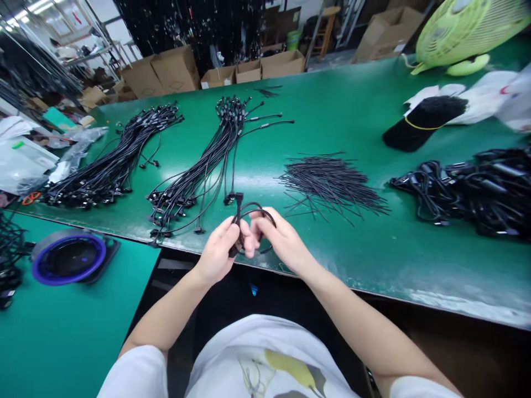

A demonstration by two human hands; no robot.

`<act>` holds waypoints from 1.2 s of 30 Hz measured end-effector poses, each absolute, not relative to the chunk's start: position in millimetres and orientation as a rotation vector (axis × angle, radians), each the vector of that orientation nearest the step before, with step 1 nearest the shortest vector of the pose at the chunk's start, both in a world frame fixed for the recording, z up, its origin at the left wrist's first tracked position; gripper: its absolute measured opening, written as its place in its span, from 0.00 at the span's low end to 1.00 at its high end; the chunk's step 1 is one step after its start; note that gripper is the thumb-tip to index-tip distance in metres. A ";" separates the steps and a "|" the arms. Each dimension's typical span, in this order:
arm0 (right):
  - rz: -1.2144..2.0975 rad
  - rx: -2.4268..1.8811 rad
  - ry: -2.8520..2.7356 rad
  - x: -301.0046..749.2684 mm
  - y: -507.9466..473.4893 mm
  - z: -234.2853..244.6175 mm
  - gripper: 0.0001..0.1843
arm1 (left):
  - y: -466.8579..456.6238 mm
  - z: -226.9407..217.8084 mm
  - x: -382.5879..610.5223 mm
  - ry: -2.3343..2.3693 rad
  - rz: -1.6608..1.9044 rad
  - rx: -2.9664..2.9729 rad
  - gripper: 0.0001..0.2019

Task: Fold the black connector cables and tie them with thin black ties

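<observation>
A black cable (254, 207) is looped between my two hands at the front edge of the green table, one connector standing up above the fingers. My left hand (222, 243) is closed around the connector end of that cable. On its other side, my right hand (279, 235) has its fingers curled on the loop; the fingertips of both hands nearly meet. Just beyond lies a bundle of straight black cables (207, 157) with plugs at both ends. To the right of my hands is a loose pile of thin black ties (332, 182).
Another cable bundle (120, 152) lies farther left. At right are coiled cables (481, 188), a banded black bundle (423, 124) and a green fan (468, 33). A purple-rimmed round object (99, 257) sits at lower left. Cardboard boxes (282, 63) stand behind the table.
</observation>
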State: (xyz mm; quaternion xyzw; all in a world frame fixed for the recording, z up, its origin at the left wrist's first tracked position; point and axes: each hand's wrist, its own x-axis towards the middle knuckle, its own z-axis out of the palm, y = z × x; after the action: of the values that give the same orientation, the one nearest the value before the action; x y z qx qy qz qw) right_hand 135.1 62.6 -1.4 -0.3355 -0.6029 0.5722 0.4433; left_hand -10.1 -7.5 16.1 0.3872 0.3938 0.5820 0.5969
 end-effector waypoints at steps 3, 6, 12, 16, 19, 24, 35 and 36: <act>1.628 -0.851 -1.121 123.2 55.6 -8.6 0.16 | -0.5 0.1 2.5 0.929 1.340 0.666 0.21; 1.661 -0.832 -1.084 118.0 47.3 -10.9 0.17 | 2.8 -9.0 11.2 0.839 1.431 0.411 0.22; 1.507 -0.892 -1.359 126.7 47.6 -15.8 0.22 | -3.7 1.1 7.9 0.727 1.493 0.315 0.19; 1.984 -0.740 -1.019 130.4 58.8 -1.5 0.30 | -13.2 -6.8 2.8 0.826 1.296 0.570 0.20; 2.007 -0.714 -0.835 126.1 56.6 12.1 0.29 | -15.4 -13.0 0.6 0.957 1.294 0.779 0.20; 1.675 -0.721 -0.908 117.6 42.8 13.6 0.20 | -12.7 -6.9 -6.5 1.191 1.168 1.167 0.16; 2.012 -0.626 -0.791 120.7 44.9 8.5 0.28 | -11.2 -17.2 0.5 0.997 0.911 1.170 0.16; 2.106 -0.613 -0.769 122.0 48.4 11.2 0.30 | -13.6 -17.7 1.2 0.901 0.861 1.048 0.19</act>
State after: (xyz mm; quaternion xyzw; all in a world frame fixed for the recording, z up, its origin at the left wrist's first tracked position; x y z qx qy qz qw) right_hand 122.0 48.4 11.2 -0.2419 -0.3038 0.8314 0.3974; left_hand 1.2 -13.6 -17.7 0.4680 0.4025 0.3844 0.6864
